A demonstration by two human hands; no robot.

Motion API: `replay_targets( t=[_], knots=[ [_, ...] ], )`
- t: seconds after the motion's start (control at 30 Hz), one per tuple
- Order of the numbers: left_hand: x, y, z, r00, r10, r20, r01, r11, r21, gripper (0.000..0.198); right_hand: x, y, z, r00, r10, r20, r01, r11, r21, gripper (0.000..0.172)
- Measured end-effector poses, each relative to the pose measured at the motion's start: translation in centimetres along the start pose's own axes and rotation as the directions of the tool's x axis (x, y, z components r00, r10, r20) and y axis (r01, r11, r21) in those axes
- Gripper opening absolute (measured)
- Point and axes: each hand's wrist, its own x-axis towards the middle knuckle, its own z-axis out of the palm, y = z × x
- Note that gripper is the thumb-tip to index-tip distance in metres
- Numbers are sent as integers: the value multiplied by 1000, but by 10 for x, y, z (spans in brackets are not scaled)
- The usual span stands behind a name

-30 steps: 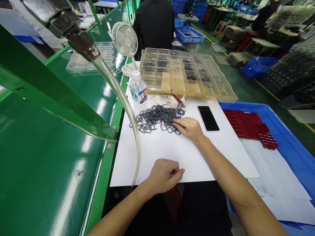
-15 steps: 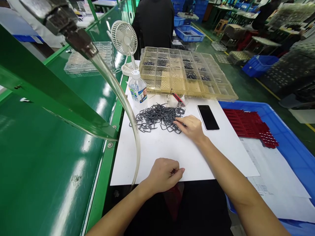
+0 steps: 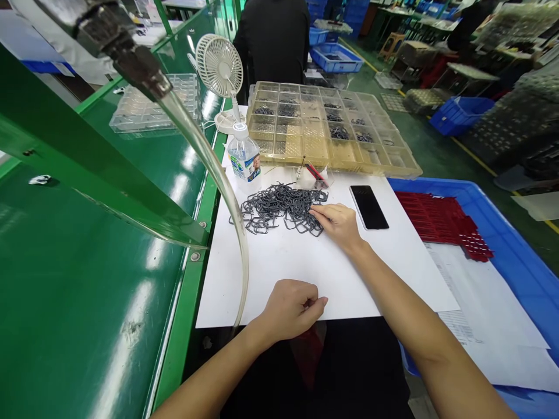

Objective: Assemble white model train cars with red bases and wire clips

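Observation:
A tangled pile of dark grey, bent, hook-like pieces [image 3: 279,206] lies on a white sheet [image 3: 279,262]. My right hand [image 3: 338,224] reaches to the pile's right edge, thumb and forefinger pinched together among the outer pieces. Whatever is between those fingertips is too small to make out. Close to the sheet's front edge rests my left hand [image 3: 292,308], its fingers curled in a loose fist, with nothing showing in it. A black phone [image 3: 369,207] lies just right of my right hand.
Behind the pile stand a clear compartment tray [image 3: 314,131] holding similar pieces, a bottle [image 3: 244,157] and a white fan [image 3: 220,65]. A clear hose [image 3: 238,227] hangs at left beside a green post [image 3: 109,169]. A blue bin [image 3: 489,215] holds red parts [image 3: 437,221]. Someone in black [image 3: 275,43] sits ahead.
My right hand's fingertips have shifted slightly and pressed closer together at the pile's edge. The left hand has stayed in place. The view has moved very slightly.

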Motion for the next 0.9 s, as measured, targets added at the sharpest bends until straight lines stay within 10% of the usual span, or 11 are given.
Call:
replay_targets(
  t=[0.23, 0.9],
  knots=[
    [0, 0, -1, 1000, 15, -2, -15, 1000, 1, 40, 3, 3, -5, 985, -77, 154, 73, 997, 31, 28],
    [-1, 0, 0, 1000, 29, -13, -29, 999, 24, 39, 7, -6, -6, 977, -180, -111, 170, 980, -100, 20]
  ],
)
